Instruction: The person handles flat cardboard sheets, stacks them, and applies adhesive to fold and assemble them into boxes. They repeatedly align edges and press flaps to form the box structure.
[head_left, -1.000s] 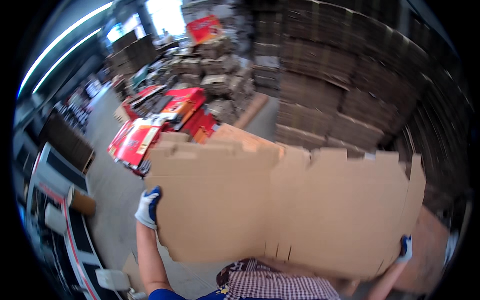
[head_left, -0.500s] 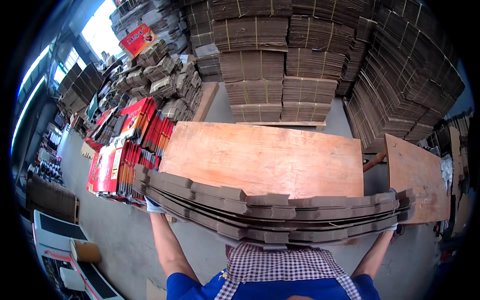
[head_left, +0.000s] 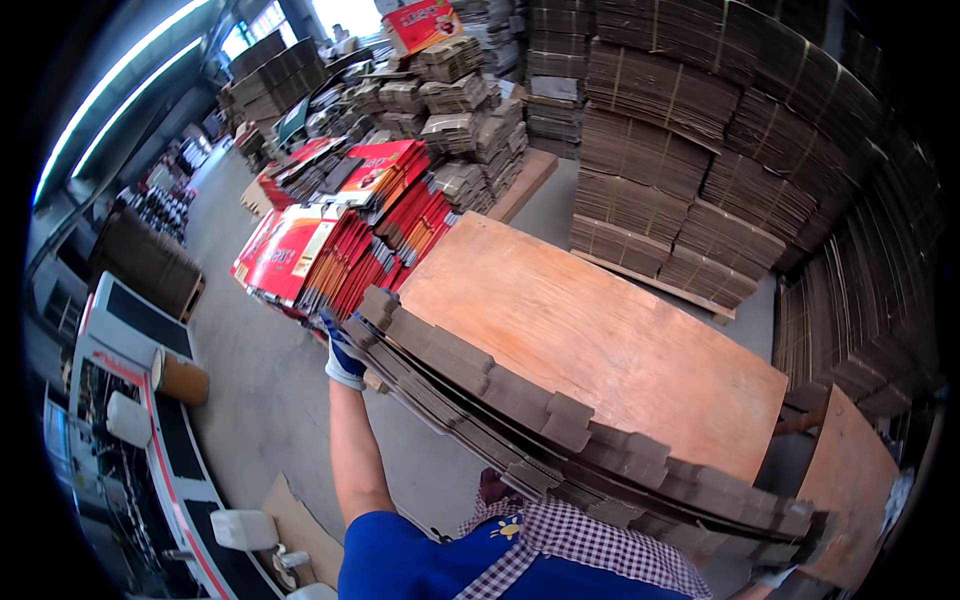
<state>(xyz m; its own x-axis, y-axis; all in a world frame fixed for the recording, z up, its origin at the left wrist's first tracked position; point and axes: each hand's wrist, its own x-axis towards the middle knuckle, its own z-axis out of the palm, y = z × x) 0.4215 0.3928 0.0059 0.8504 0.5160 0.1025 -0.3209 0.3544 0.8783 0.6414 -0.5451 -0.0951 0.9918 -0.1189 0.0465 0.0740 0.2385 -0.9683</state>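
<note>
A wide stack of brown cardboard sheets [head_left: 480,385] with notched edges spans the space before my chest, sagging in the middle. My left hand [head_left: 344,358], in a blue and white glove, grips its left end. At the far right end my right hand [head_left: 774,578], also gloved, supports the stack, though its fingers are mostly hidden beneath the cardboard. The stack slants down to the right in view, close against my checked apron. Just beyond it lies a bare wooden tabletop [head_left: 600,345].
Red printed cartons [head_left: 340,235], folded flat, are piled left of the tabletop. Tall strapped cardboard bundles [head_left: 640,150] rise on a pallet behind it. A second wooden board [head_left: 850,480] stands at right. A machine [head_left: 180,440] with white containers lies at lower left.
My view has swung, so the tabletop and bundles sit further right and tilted. The cardboard stack stays in both hands and now slants down to the right.
</note>
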